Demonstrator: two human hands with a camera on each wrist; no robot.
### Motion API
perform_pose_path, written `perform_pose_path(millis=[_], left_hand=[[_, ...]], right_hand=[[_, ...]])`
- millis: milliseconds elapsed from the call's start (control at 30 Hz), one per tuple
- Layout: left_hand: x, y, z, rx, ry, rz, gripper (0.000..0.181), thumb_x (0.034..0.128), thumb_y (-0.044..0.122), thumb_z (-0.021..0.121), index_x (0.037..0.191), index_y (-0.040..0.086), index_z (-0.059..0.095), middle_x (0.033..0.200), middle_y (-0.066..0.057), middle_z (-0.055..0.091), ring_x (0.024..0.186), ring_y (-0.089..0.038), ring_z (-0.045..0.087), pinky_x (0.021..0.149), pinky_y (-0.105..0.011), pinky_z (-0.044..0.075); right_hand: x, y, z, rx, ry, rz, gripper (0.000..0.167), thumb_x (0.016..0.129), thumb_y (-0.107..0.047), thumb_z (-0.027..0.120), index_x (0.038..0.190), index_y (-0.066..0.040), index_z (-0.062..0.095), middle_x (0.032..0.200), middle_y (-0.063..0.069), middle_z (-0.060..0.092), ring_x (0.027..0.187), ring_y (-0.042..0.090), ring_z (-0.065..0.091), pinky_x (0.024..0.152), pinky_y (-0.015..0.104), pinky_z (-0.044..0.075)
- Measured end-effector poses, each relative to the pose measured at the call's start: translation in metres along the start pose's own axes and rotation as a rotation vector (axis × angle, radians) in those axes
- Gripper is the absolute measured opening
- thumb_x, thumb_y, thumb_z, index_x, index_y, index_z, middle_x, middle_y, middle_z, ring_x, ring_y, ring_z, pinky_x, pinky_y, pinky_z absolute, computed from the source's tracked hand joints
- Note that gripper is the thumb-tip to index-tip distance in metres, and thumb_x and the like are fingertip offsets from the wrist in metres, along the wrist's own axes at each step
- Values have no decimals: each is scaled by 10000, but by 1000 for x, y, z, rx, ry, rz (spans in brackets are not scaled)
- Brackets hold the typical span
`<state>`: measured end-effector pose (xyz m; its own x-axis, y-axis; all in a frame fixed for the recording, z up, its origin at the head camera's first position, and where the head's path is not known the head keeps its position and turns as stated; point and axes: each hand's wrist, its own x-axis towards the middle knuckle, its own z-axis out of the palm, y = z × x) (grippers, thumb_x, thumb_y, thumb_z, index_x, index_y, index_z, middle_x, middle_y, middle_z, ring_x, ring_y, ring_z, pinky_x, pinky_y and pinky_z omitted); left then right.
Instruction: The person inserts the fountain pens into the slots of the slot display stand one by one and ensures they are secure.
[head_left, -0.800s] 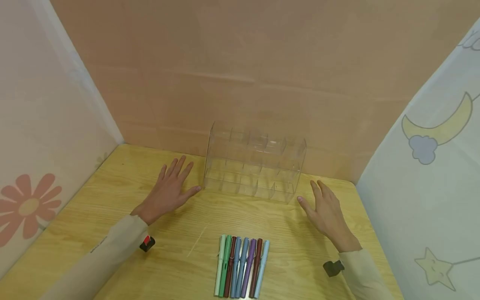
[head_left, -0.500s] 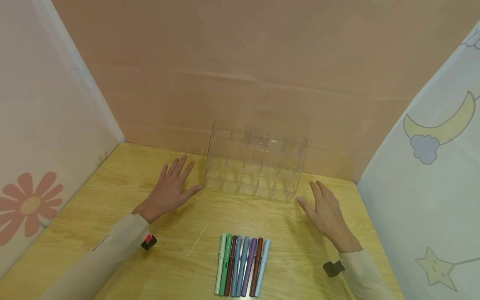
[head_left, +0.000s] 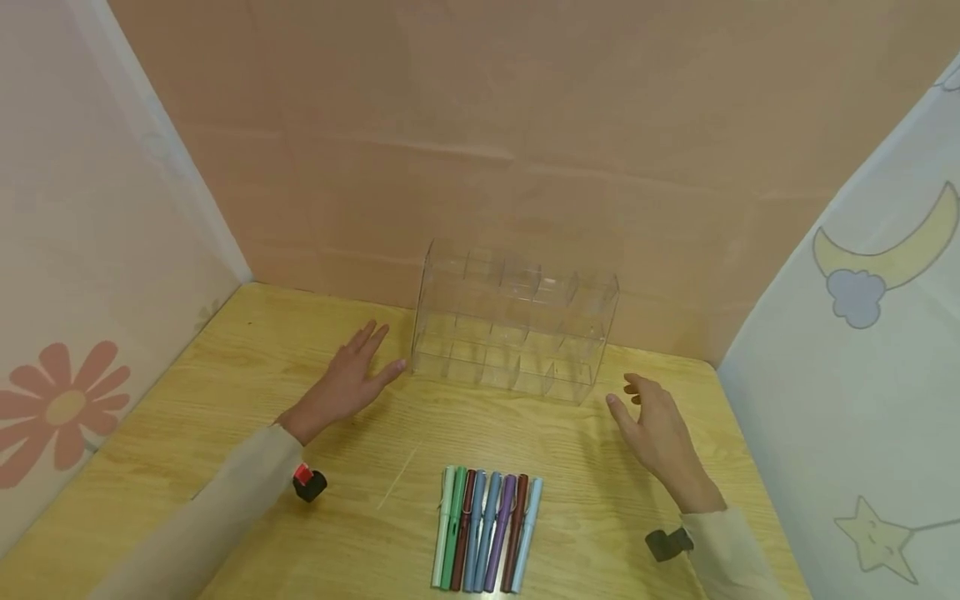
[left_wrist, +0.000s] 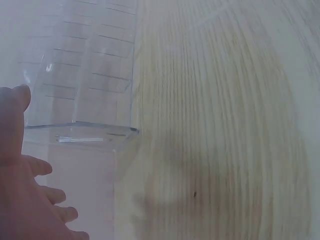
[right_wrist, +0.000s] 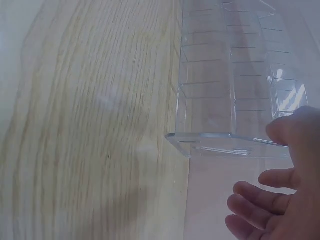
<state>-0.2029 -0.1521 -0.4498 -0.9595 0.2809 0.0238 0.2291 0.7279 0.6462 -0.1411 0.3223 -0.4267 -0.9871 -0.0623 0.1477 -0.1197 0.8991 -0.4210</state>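
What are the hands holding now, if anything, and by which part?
Nothing is held: the left hand and right hand are beside opposite ends of the clear organizer, gripping neither it nor the pens.

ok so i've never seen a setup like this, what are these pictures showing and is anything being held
There's no robot here, just a person's two bare hands. The wide picture is taken from the person's head, looking forward and down. The other two are taken from the wrists, one from each.

On the wooden table stands a clear organizer divided into compartments. Nearer the person, eight pens lie side by side in a row.

The left hand is by one end of the organizer, the right hand by the other. Neither holds anything; whether the left thumb touches it is hard to tell.
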Motion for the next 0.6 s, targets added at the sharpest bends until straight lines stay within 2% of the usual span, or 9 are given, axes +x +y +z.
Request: perform_pose_path(millis=[200, 333, 500, 600], left_hand=[[2, -2, 6, -184, -58, -63, 930, 1078, 700, 392, 1729, 111, 87, 1811, -189, -2, 1662, -494, 57, 1285, -773, 135], [5, -3, 12, -272, -76, -99, 924, 1075, 721, 360, 1732, 134, 81, 1813, -176, 28, 1663, -488, 74, 1295, -756, 139], [9, 0, 17, -371, -85, -143, 907, 1080, 708, 371, 1734, 148, 84, 1809, -176, 82, 1656, -487, 127, 1288, -751, 185], [13, -1, 22, -419, -72, -128, 875, 1096, 665, 391, 1731, 136, 103, 1804, -183, 114, 1651, -479, 166, 1292, -722, 228]], right_hand=[[-4, -2, 3, 42, -24, 43, 567, 1116, -328, 554, 1489, 94, 488, 1247, 253, 699, 1043, 356, 681, 808, 476, 592], [-8, -4, 5, 68, -44, 60, 535, 1111, -303, 562, 1470, 90, 509, 1200, 237, 720, 933, 279, 690, 722, 356, 561], [-14, -9, 7, 87, -80, 98, 504, 1109, -304, 571, 1463, 53, 530, 1195, 222, 730, 920, 251, 692, 683, 307, 533], [-17, -13, 10, 99, -99, 123, 492, 1109, -312, 570, 1459, 33, 541, 1192, 207, 737, 919, 240, 692, 688, 300, 532]])
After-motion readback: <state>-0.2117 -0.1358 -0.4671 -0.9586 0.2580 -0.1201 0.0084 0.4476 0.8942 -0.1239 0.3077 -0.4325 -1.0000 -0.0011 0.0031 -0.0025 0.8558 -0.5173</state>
